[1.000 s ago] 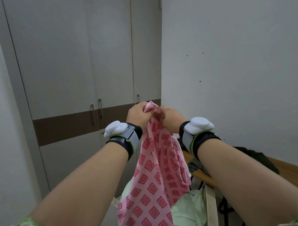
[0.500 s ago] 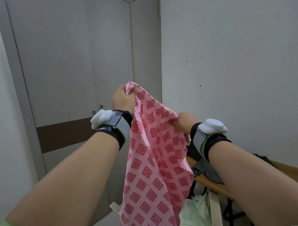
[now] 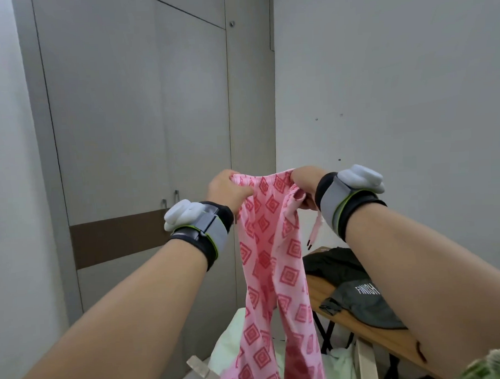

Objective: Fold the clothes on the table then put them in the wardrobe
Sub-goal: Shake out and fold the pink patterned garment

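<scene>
Pink trousers (image 3: 275, 274) with a red diamond print hang in the air in front of me, legs dangling down past the frame's bottom. My left hand (image 3: 228, 190) grips the left end of the elastic waistband and my right hand (image 3: 303, 187) grips the right end, so the waistband is stretched level between them. A pink drawstring (image 3: 315, 229) hangs below my right hand. The grey wardrobe (image 3: 142, 122) stands behind, its doors closed.
A wooden table (image 3: 372, 327) stands low on the right with dark clothes (image 3: 359, 293) lying on it, one printed "FINISH". Pale green fabric (image 3: 230, 345) lies below the trousers. A white wall fills the right side.
My hands were together bunching the fabric, then drew apart. My right hand rose level with the left, and the waistband is now spread between them.
</scene>
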A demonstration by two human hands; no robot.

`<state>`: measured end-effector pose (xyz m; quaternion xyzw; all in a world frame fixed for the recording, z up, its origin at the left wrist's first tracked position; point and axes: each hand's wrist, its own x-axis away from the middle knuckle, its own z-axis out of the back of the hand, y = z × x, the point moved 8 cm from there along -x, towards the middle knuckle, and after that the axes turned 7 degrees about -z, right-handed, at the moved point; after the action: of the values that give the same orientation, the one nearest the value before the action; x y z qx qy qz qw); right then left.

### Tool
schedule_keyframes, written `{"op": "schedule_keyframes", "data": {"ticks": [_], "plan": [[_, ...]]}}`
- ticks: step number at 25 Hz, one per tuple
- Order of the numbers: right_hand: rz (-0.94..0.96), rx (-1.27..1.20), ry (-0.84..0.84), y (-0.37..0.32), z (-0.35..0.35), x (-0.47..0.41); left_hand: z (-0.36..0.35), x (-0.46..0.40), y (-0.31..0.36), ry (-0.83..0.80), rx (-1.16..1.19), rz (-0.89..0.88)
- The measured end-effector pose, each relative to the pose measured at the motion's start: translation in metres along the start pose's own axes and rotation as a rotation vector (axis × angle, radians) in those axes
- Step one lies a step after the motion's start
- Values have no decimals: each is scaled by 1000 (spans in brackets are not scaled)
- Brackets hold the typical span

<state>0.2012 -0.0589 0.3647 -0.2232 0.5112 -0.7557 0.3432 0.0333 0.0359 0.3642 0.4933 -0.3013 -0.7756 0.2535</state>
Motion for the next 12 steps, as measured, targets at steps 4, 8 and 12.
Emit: {"op": "schedule_keyframes", "data": {"ticks": [4, 8, 12], "plan": [[-25, -217, -94, 2, -15, 0, -14, 8, 23, 32, -32, -119], [-6, -296, -107, -11, -15, 1, -46, 12, 35, -214, 53, -141], [-22, -456, -88, -26, -12, 11, -49, 11, 28, -291, 410, -104]]}}
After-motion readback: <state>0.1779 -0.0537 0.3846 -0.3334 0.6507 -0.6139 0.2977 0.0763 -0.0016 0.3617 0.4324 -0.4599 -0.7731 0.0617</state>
